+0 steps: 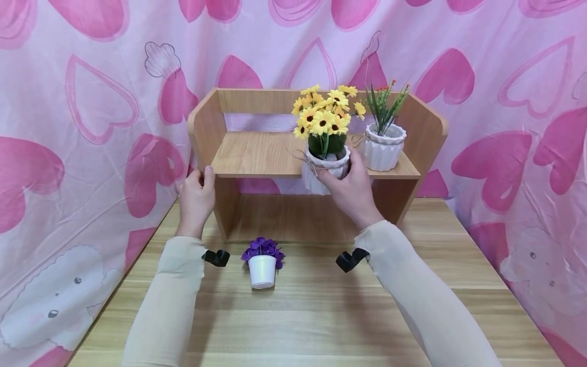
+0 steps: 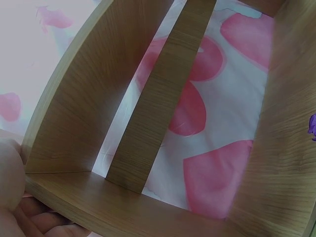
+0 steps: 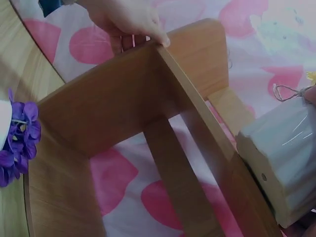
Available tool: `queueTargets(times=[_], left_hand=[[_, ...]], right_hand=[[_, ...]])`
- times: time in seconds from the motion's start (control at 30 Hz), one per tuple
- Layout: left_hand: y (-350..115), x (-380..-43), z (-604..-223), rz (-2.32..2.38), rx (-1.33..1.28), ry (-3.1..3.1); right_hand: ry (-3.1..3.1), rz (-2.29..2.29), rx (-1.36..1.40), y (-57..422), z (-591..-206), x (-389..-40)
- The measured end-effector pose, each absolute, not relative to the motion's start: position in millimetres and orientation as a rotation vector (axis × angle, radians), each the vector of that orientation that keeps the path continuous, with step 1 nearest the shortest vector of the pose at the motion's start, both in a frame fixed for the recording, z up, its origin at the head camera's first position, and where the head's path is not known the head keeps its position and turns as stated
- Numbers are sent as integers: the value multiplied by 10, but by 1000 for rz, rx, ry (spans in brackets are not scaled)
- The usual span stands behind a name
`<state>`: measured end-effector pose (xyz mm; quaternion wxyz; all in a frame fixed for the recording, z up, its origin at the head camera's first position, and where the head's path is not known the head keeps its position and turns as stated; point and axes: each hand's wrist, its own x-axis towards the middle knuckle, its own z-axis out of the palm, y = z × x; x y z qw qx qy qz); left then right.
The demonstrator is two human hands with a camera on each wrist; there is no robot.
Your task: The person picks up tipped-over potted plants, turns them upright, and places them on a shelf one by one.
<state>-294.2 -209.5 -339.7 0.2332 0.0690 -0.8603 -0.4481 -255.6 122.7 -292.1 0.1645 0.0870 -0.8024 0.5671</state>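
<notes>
My right hand [image 1: 350, 188] grips a white ribbed pot of yellow flowers [image 1: 322, 120] by its side, in front of the upper board of a wooden shelf [image 1: 257, 153]. The right wrist view shows the white pot [image 3: 281, 153] from below, beside the board's edge, its base and small drain hole visible. My left hand [image 1: 197, 201] holds the shelf's left side panel, thumb on the front edge near the upper board. In the left wrist view its fingers [image 2: 54, 222] curl round behind the panel. Most of that hand is out of that view.
A second white pot with green blades and small red flowers [image 1: 385, 145] stands at the upper board's right end. A small white pot of purple flowers [image 1: 262, 270] is on the table [image 1: 293, 326] before the shelf. A pink heart-print curtain [image 1: 105, 102] hangs behind.
</notes>
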Motion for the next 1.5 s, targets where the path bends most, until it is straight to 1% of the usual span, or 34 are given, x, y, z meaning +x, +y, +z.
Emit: queueTargets(times=[0.2,0.57,0.9,1.07,1.23,1.4,1.5], left_hand=[[-2091,-2944,-3387,-1229,169,-2351],[-2072,-2947,-3372,-1277,197,-2397],[-2035,-2963,-3380,-1278,181,-2368],[-2041,-2966,-3386,-1273,184,-2372],[-2056,-2966,-3388,-1273,191,-2380],[-2074,-2949,-3386,-1260,203,-2373],[-2082,-2933,-3384,-1268,214,-2376]], right_hand=[[-2316,1635,282,1213,-2851,-2736],[-2554,1486,198,1336,-2694,-3058],[-2620,1403,209,1355,-2634,-3165],[-2630,1375,225,1330,-2633,-3145],[-2639,1373,214,1330,-2671,-3044],[-2533,1524,178,1349,-2793,-2857],[-2401,1619,183,1364,-2911,-2683]])
